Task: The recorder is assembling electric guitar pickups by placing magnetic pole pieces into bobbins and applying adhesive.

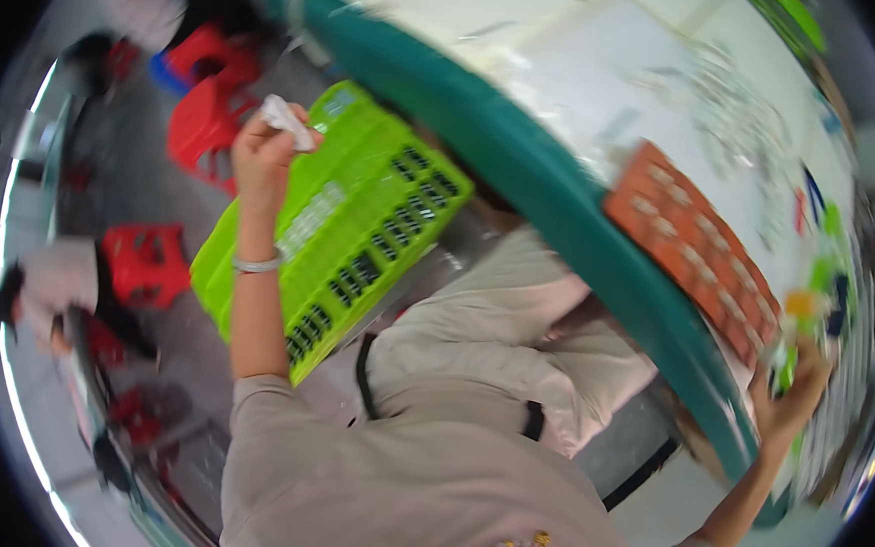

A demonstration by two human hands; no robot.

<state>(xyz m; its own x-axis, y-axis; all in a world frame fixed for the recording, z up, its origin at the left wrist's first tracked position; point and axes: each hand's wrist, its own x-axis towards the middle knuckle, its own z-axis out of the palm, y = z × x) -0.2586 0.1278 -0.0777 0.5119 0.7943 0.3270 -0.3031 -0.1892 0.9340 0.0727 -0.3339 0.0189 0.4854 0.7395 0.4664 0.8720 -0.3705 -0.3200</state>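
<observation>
You have a single view here, from the camera on your head, looking steeply down over your own chest and lap. It is tilted, so the teal edge of the counter (562, 201) sweeps from 11 o'clock down to 4 o'clock. The fisheye bends that edge and blurs the rim. Your left hand (260, 152) sits near, at 10 o'clock; your right hand (797, 381) reaches out at 3 o'clock. The floor with red stools (201, 119) fills 9 to 11 o'clock, farther off. No second view shares the scene.

Crumpled white scrap (287, 120) — pinched above tilted green crate (361, 219); small green-and-orange item (801, 306) — blurred, at table edge.
</observation>
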